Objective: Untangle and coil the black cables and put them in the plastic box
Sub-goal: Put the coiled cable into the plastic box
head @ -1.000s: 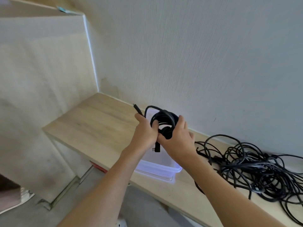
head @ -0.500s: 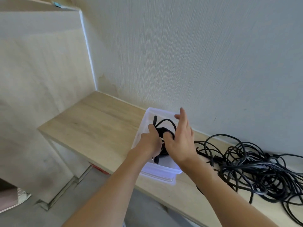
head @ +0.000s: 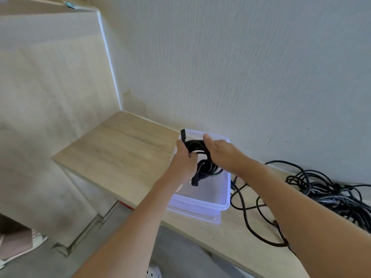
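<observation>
Head view: a tangle (head: 331, 195) of black cables sprawls on the tabletop (head: 120, 153), right of the box (head: 226, 197). Half a second ago my right grip (head: 222, 155) lay flat; now it curls. It and my left grip (head: 183, 159) both clasp the coil (head: 206, 167) above the box.

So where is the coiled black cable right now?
Head view, centre: the left hand and right hand grip the coiled cable over the plastic box, left of the tangled cables.
</observation>
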A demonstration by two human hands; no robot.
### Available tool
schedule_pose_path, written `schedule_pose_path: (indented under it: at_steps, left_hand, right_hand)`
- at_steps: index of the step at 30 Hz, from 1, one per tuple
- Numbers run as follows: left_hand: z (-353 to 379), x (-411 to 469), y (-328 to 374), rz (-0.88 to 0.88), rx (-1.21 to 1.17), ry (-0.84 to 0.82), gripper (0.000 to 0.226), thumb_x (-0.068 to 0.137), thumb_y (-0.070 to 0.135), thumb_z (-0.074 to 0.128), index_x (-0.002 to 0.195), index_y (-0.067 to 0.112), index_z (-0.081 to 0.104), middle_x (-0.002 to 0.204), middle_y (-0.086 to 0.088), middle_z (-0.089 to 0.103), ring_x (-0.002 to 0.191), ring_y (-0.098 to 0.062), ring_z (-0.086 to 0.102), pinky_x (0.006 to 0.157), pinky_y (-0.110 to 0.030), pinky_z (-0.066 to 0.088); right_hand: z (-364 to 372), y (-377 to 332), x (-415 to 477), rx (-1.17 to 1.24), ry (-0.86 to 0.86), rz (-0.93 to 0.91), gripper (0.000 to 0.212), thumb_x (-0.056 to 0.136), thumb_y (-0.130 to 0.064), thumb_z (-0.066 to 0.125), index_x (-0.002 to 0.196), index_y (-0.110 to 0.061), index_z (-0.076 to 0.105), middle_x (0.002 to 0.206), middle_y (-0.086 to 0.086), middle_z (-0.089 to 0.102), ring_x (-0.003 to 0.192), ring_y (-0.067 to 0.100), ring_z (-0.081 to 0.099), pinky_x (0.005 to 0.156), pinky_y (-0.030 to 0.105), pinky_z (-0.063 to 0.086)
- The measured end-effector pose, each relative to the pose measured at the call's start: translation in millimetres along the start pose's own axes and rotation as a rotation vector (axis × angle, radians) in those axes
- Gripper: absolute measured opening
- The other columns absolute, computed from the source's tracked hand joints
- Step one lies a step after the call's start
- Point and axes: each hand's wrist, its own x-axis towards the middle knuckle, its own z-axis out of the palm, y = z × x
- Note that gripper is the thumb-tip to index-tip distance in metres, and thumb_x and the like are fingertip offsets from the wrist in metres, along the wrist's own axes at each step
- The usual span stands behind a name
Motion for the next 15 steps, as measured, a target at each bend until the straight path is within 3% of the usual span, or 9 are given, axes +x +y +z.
schedule_pose_path:
  at_steps: [2,4,7,9,15]
  left_hand:
    - [1,1,2,-0.017,-0.092,0.032,0.027,0.103,0.009,0.033,0.131,0.009,0.031,0.085,-0.001,0.048,0.071,-0.014,0.049,0.065,-0.032,0.044]
    - [1,0,7,-0.015,-0.157,0.047,0.027,0.104,0.01,0.032,0.131,0.011,0.03,0.088,0.0,0.049,0.071,-0.012,0.051,0.062,-0.031,0.046]
    - [1,0,10,-0.023,-0.286,0.036,0.023,0.105,0.015,0.033,0.128,0.017,0.034,0.102,0.001,0.053,0.077,-0.012,0.059,0.057,-0.032,0.053]
    - [2,0,12,-0.034,-0.342,0.034,0.021,0.105,0.014,0.031,0.124,0.02,0.036,0.108,-0.002,0.054,0.081,-0.014,0.059,0.057,-0.031,0.053]
    - [4,0,17,0.012,-0.489,0.044,0.014,0.105,0.012,0.033,0.118,0.015,0.038,0.099,-0.005,0.053,0.076,-0.013,0.056,0.048,-0.019,0.049]
  right_hand:
    - [-7,-3,0,0.137,-0.009,-0.019,0.072,0.097,-0.067,0.017,0.09,-0.009,0.06,0.089,0.009,0.061,0.093,0.026,0.058,0.097,0.039,0.04]
    - [-13,-2,-1,0.234,-0.041,-0.055,0.072,0.088,-0.076,0.032,0.092,-0.011,0.061,0.086,0.002,0.06,0.084,0.017,0.058,0.086,0.033,0.043]
    - [-18,6,-2,0.38,-0.079,-0.047,0.066,0.076,-0.073,0.062,0.106,-0.015,0.057,0.093,-0.003,0.06,0.082,0.012,0.058,0.07,0.026,0.043]
    - [-22,7,-2,0.411,-0.077,-0.037,0.069,0.074,-0.07,0.067,0.106,-0.01,0.06,0.095,0.002,0.066,0.085,0.015,0.062,0.075,0.028,0.048]
    - [-28,-7,-2,0.627,0.072,-0.065,0.043,0.075,-0.041,0.081,0.096,-0.006,0.072,0.092,0.015,0.074,0.086,0.026,0.072,0.087,0.04,0.058]
